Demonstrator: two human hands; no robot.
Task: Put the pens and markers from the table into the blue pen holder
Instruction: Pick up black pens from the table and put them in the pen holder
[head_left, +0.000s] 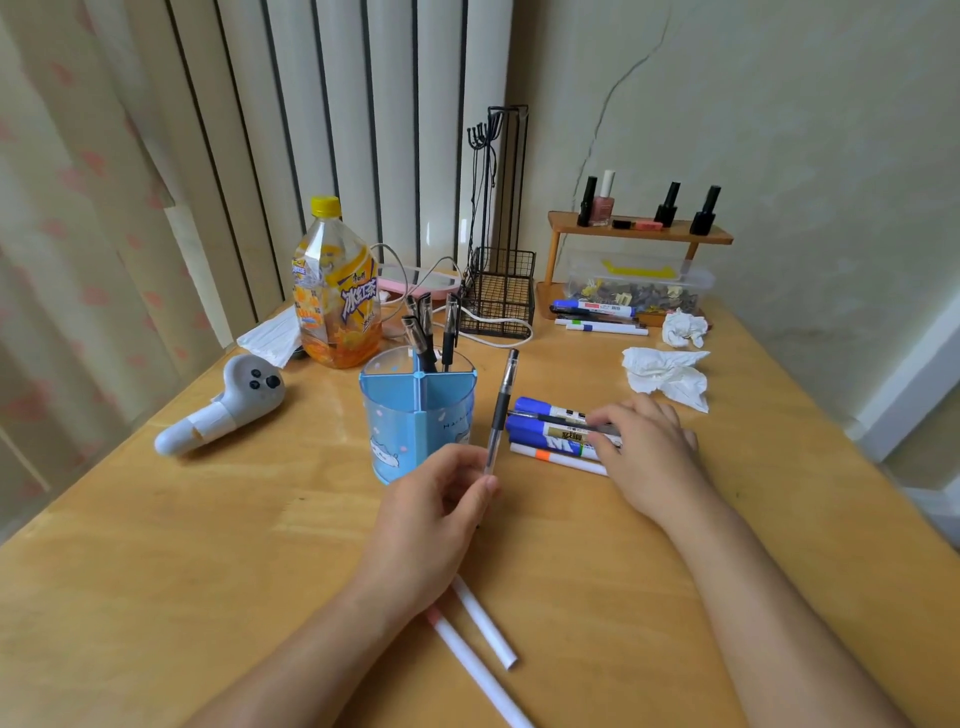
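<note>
Both bare forearms reach in from the near edge toward the middle. The left hand (436, 499) is raised, its thumb and fingertips pinched together round a thin shaft that stands nearly upright, wrist bent slightly toward the right. The right hand (644, 452) lies farther and to the right, palm down, fingers spread and curled downward at the tips.
</note>
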